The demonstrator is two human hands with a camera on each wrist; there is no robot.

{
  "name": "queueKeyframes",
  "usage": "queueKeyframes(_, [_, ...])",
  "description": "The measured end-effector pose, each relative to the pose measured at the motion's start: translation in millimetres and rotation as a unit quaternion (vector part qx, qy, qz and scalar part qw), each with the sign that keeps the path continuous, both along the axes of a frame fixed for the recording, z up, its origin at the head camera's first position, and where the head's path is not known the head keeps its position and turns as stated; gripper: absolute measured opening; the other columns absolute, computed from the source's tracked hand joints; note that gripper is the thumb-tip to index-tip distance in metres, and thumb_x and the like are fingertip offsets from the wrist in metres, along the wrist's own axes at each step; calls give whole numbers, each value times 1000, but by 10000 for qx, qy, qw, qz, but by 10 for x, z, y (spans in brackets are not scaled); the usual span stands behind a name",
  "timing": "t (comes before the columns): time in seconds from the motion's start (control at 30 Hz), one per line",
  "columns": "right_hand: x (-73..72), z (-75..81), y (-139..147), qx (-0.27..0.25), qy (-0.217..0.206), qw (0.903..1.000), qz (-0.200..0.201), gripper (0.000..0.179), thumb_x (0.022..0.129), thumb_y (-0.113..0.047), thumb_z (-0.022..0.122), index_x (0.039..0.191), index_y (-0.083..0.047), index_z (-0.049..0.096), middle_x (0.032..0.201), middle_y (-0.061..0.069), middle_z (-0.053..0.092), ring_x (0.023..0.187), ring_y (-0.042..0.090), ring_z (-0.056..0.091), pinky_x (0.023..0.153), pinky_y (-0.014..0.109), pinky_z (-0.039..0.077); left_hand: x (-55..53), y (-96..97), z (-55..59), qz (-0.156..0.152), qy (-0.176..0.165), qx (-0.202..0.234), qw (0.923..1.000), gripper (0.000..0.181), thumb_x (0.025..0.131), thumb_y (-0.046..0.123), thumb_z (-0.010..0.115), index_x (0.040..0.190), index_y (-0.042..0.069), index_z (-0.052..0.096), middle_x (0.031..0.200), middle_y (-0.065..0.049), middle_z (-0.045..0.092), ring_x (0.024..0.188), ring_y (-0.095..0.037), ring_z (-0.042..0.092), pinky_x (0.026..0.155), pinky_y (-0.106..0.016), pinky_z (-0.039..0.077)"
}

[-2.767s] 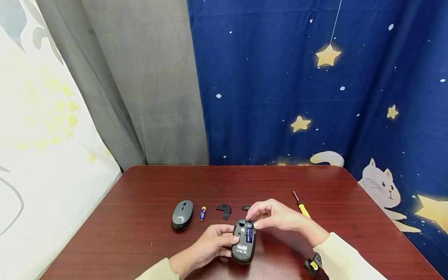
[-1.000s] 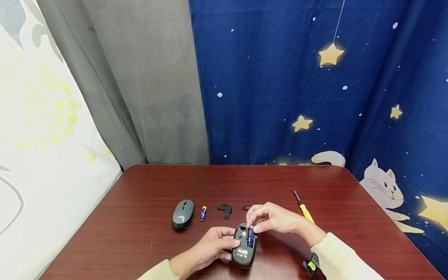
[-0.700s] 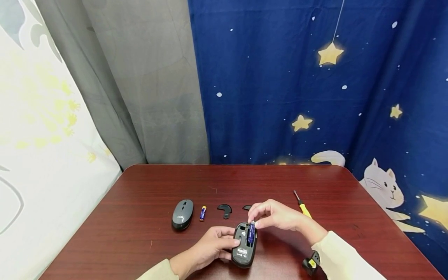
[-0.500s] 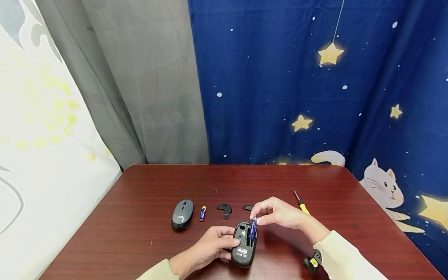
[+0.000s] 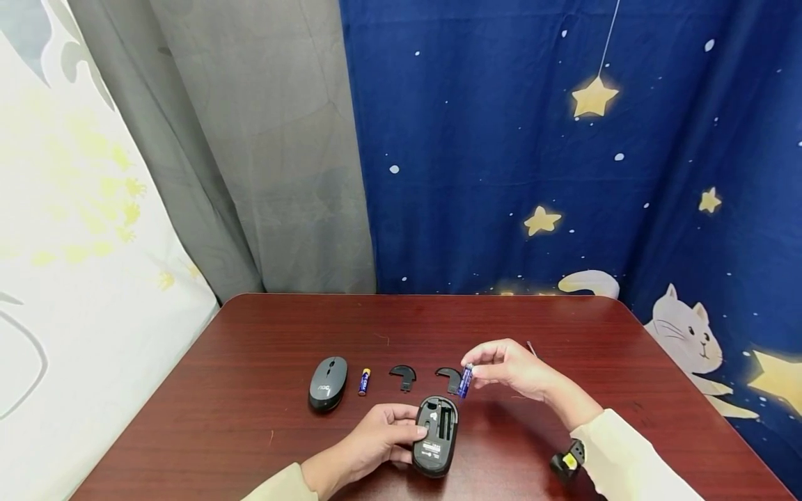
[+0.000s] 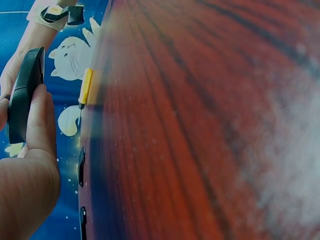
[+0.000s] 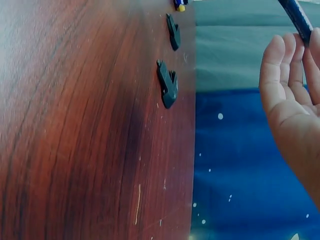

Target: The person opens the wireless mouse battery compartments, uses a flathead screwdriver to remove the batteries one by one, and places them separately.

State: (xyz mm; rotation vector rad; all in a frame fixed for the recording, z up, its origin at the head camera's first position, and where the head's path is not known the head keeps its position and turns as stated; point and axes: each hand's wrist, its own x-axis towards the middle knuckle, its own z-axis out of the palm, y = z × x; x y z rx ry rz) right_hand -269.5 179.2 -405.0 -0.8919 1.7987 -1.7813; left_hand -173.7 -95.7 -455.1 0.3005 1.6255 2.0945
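My left hand (image 5: 393,433) grips a dark computer mouse (image 5: 435,445) with its underside turned up and its battery slot bare. The left wrist view shows that mouse (image 6: 26,95) edge-on between thumb and fingers. Up and to the right, my right hand (image 5: 510,369) pinches a blue battery (image 5: 465,381) by its upper end, tilted, clear of the slot. In the right wrist view the battery (image 7: 296,19) sticks up from the fingertips. Just left of the held battery lies a black battery cover (image 5: 448,379) on the table.
A second black cover (image 5: 404,377), another blue battery (image 5: 364,382) and a grey mouse (image 5: 328,384) lie in a row to the left on the brown table (image 5: 250,390). A yellow-handled screwdriver (image 6: 86,87) lies on the right, mostly hidden behind my right hand in the head view.
My right hand has drawn the battery out of the mouse's slot and carried it up and to the right. My left hand has stayed nearly still with the mouse.
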Motion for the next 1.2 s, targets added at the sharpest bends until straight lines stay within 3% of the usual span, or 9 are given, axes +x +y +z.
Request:
queueKeyframes(0.33, [-69,-8,88,-124,-661,9934,-932,16,91,-3,66,104,-9,72,93,7,67,82,17,66,78,37,58,-4,-17,15,-4,14,-25,10000,34,88,6,66,117,-10,60,93,-12,71,78,-14,68,54,-20,54])
queueKeyframes(0.57, [-102,-55,108,149,-859,9868,-1365,24,91,-5,67,113,5,66,98,9,67,87,20,67,78,39,58,-7,-21,15,-32,26,-5,10000,34,88,6,65,117,-11,60,94,-12,70,78,-14,68,54,-21,54])
queueKeyframes(0.8, [-147,-141,105,421,-1020,9814,-1573,40,92,-1,63,122,21,50,96,8,67,83,17,66,75,39,58,-8,-21,3,-4,7,0,10000,33,88,6,65,117,-10,60,94,-12,71,78,-15,68,55,-21,54])
queueKeyframes(1.0, [-179,-181,99,748,-1067,9745,-1826,34,91,-3,65,114,20,56,85,7,69,75,15,67,73,37,59,-11,-21,-9,-22,-21,-9,10000,33,88,6,65,117,-9,61,94,-12,71,78,-14,68,54,-21,53])
queueKeyframes(1.2, [-203,-224,60,986,-1012,9669,-2126,31,90,-1,66,112,18,60,85,9,70,75,16,68,69,35,59,-17,-24,-12,-12,-21,-23,10000,34,89,6,65,118,-10,60,95,-13,71,79,-15,68,54,-22,54])
